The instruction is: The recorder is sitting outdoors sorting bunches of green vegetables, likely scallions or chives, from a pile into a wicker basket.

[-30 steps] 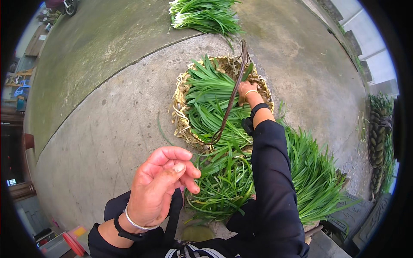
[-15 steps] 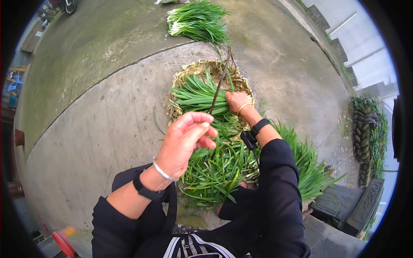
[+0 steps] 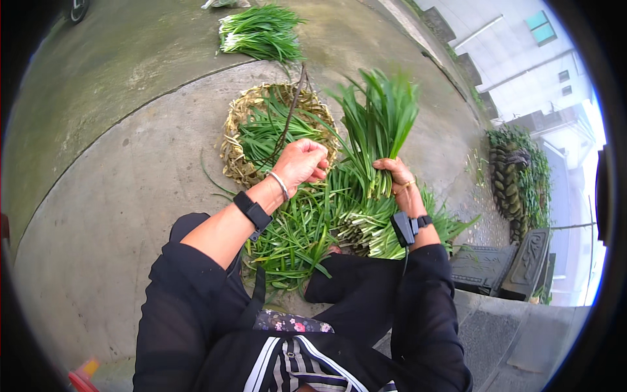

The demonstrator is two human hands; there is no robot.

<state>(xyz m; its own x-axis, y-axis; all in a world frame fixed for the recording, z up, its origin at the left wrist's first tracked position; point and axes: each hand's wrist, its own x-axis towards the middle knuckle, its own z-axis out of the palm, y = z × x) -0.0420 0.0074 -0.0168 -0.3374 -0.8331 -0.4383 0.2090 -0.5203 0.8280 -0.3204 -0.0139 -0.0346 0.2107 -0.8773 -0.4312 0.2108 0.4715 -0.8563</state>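
In my right hand [image 3: 396, 173] is a bunch of green chives [image 3: 379, 117], gripped by its pale lower stems. The long flat leaves fan upward, blurred at the tips, just right of a woven basket [image 3: 235, 147]. My left hand [image 3: 302, 163] is above the basket's near right edge, its fingers curled in and nothing showing in them. Next to it rises the basket's thin dark handle [image 3: 294, 108]. More loose chives [image 3: 264, 134] lie inside the basket. Below my hands, loose leaves [image 3: 294, 228] are heaped on the ground, beside a pile of pale-stemmed chives [image 3: 372, 228].
A large chive bundle [image 3: 261, 32] lies on the concrete [image 3: 130, 196] beyond the basket. Dark carved blocks [image 3: 503, 264] stand at right, near a leafy plant with a scaly trunk [image 3: 506, 183]. A red and yellow object [image 3: 83, 374] shows at lower left.
My right hand has lifted the bunch out of the basket and carried it right. My left hand's loosely spread fingers have curled in. The view has shifted to the right.
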